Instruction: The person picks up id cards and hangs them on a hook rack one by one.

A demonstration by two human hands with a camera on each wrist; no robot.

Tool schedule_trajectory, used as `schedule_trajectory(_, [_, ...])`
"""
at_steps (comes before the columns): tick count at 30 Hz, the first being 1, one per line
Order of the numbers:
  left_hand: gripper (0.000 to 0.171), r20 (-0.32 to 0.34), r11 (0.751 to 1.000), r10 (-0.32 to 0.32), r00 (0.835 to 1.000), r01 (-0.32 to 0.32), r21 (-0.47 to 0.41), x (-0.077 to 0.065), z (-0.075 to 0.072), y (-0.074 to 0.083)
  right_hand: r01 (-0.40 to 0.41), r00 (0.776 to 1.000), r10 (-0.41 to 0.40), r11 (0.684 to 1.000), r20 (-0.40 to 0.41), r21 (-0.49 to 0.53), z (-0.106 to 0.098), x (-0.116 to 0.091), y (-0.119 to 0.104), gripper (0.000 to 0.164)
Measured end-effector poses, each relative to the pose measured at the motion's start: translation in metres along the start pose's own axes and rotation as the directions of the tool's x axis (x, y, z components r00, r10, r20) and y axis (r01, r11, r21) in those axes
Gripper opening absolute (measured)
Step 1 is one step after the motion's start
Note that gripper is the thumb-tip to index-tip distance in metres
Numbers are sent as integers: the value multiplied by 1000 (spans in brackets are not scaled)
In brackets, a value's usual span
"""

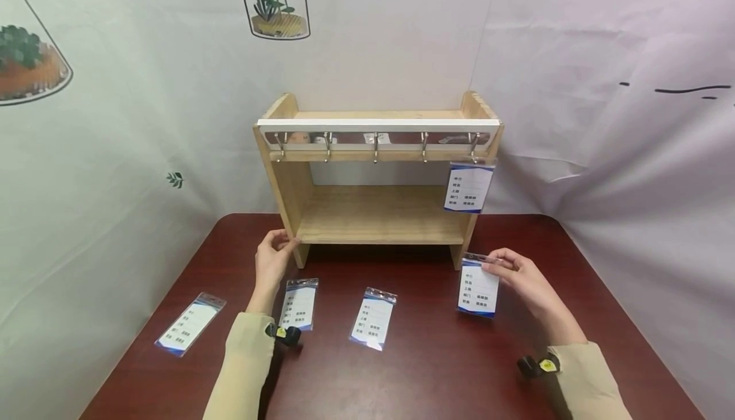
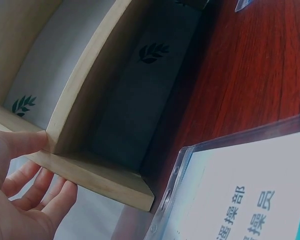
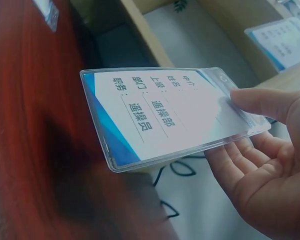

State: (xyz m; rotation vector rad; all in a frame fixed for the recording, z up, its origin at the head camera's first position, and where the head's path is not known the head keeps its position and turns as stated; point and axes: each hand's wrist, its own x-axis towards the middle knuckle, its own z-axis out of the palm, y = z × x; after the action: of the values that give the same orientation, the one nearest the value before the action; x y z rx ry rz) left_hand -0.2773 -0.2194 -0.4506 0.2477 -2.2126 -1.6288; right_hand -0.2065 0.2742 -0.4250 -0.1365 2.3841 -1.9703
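Note:
My right hand (image 1: 519,277) pinches a clear-sleeved name badge (image 1: 478,288) by its slotted end. In the right wrist view the thumb lies over the badge (image 3: 155,117) and the fingers are beneath it, printed side facing the camera. My left hand (image 1: 272,260) grips the left side panel of a wooden shelf (image 1: 381,214) low down, thumb on the front edge and fingers on the outer side (image 2: 90,172). Another badge (image 1: 469,187) hangs from the rightmost hook (image 1: 473,147) of a white hook rail (image 1: 379,126) across the shelf's upper front.
Three more badges lie on the dark red table (image 1: 425,369): one at the far left (image 1: 191,324), one beside the left wrist (image 1: 298,305), and a middle badge (image 1: 373,319). Several metal hooks line the rail. A pale printed cloth (image 1: 143,120) surrounds the table's back and sides.

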Motion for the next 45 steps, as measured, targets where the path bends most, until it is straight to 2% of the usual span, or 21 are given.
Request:
schedule_trajectory(7, [36, -3, 1000, 12, 1000, -12, 2, 0, 0, 0, 66, 998, -65, 994, -20, 91, 5, -1, -18, 10])
schedule_trajectory(13, [36, -1, 1000, 13, 1000, -13, -8, -1, 0, 1, 90, 995, -85, 987, -47, 131, 10, -2, -30, 9])
schedule_trajectory(20, [37, -1, 1000, 13, 1000, -13, 3, -2, -1, 1, 198, 980, -180, 941, -90, 274, 17, -1, -46, 11])
schedule_trajectory(28, [37, 2, 1000, 14, 1000, -14, 0, -1, -1, 0, 279, 959, -248, 916, -139, 288, 25, -1, -72, 13])
schedule_trajectory(36, [37, 1, 1000, 15, 1000, -15, 0, 0, -1, 0, 337, 941, -296, 876, -166, 344, 36, 2, -96, 15])
schedule_trajectory(45, [38, -2, 1000, 14, 1000, -14, 13, -2, -1, 2, 383, 922, -335, 859, -193, 339, 53, 11, -116, 16])
